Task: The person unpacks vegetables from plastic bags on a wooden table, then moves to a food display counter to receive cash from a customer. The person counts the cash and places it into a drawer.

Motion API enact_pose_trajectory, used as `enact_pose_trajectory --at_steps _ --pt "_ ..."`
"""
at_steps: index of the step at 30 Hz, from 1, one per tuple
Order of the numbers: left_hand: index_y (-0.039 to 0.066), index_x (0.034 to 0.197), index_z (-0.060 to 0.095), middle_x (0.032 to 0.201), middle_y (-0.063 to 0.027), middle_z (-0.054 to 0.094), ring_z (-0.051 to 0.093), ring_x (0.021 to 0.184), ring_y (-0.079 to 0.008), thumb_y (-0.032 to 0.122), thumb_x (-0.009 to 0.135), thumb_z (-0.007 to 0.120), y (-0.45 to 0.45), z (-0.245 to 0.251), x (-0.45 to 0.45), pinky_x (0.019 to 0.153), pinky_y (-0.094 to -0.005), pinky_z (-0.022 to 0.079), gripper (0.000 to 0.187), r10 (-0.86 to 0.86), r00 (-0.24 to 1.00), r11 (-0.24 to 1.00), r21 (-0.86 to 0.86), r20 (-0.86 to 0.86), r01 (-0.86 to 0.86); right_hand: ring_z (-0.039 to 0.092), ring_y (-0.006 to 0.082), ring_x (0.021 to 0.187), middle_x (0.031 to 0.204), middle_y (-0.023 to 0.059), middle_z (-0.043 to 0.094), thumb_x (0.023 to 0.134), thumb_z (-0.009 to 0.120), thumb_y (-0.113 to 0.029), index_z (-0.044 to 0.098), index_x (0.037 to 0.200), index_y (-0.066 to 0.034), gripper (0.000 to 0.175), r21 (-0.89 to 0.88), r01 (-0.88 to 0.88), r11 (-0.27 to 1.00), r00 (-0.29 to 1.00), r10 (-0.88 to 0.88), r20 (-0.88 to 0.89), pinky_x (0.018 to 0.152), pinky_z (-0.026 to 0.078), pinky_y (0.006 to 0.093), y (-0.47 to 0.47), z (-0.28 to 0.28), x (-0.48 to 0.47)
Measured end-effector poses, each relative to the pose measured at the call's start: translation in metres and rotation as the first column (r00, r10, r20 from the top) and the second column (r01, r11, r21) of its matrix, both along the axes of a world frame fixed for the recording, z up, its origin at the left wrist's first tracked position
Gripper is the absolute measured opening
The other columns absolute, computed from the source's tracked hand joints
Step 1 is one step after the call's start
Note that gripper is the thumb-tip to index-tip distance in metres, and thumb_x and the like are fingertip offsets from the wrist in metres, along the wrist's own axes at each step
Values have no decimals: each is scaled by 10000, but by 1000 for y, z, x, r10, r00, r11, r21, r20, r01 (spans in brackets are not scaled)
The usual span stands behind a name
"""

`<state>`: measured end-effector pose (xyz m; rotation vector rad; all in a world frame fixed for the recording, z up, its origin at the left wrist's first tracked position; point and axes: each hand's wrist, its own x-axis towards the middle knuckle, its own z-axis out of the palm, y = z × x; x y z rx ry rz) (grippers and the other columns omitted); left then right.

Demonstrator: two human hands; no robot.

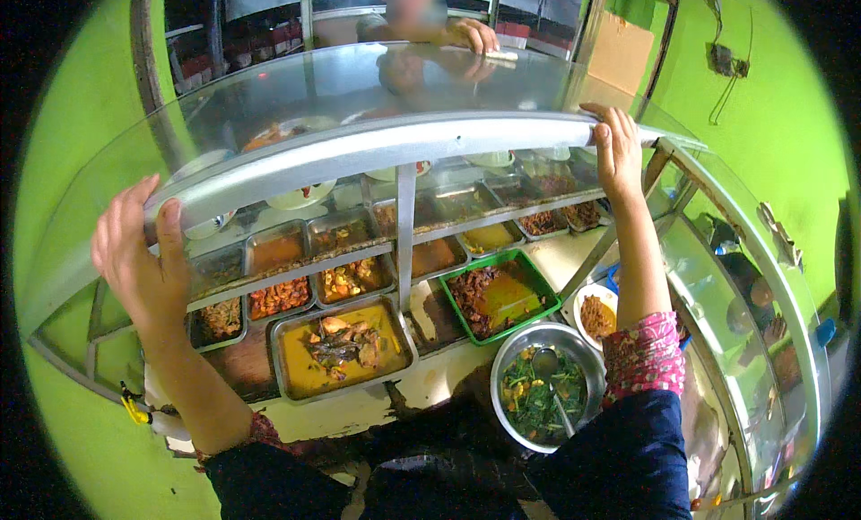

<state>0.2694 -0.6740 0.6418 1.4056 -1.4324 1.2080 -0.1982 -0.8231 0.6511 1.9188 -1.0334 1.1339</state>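
Observation:
My left hand (144,251) grips the left end of the aluminium top rail (377,143) of a glass food display case, thumb in front and fingers over the top. Farther right, my right hand (617,153) is closed round the same rail near its right corner. Below the rail, between my forearms, stand a metal tray of yellow curry (289,358), a green plastic tray (494,294) with dark pieces in oily sauce, and a steel bowl (499,392) of leafy vegetables with a ladle in it. Smaller metal trays of cooked food fill the rows behind.
Across the case a person (377,29) rests a hand on the glass top (222,116) beside a white item. A white bowl (572,304) of brown food is near my right forearm. A spray bottle (168,424) stands lower left. Green walls (760,143) flank the case.

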Motion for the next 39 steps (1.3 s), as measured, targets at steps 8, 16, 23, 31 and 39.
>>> enact_pose_trajectory --at_steps 8,16,23,31,39 --pt "63 1041 542 1016 -115 558 499 954 -278 288 824 515 4 1 2 875 -367 313 313 28 996 999 36 83 -31 481 273 805 823 92 534 876 312 -315 546 985 -96 338 -64 2 998 1000 0 23 765 340 348 -4 -4 1" --pt "31 1058 511 1017 -120 537 485 960 -285 334 781 548 5 1 -4 886 -378 298 412 40 996 997 62 75 -45 509 323 831 843 152 546 887 344 -354 563 911 -46 379 211 -16 977 1000 11 26 760 393 378 9 26 -5" --pt "5 1038 507 1009 -143 533 479 955 -305 432 794 500 -1 -1 -6 875 -390 298 492 52 992 999 4 115 -52 563 159 549 666 50 591 816 454 -219 577 836 -90 179 765 320 558 938 -75 -338 440 424 291 -74 121 -1" --pt "-8 1042 503 1017 -153 536 476 962 -310 606 773 386 -4 -4 3 878 -402 289 680 86 995 995 41 40 -88 452 76 434 727 41 567 761 572 -164 560 935 -88 190 908 142 394 973 -223 -56 328 321 180 -183 221 28" --pt "-12 1046 504 1028 -172 546 492 965 -329 663 762 341 -6 -12 10 885 -418 303 751 81 996 996 20 39 -82 575 298 818 936 158 594 803 471 -225 552 1026 -63 288 447 447 775 756 -61 -652 735 459 366 -239 135 20"
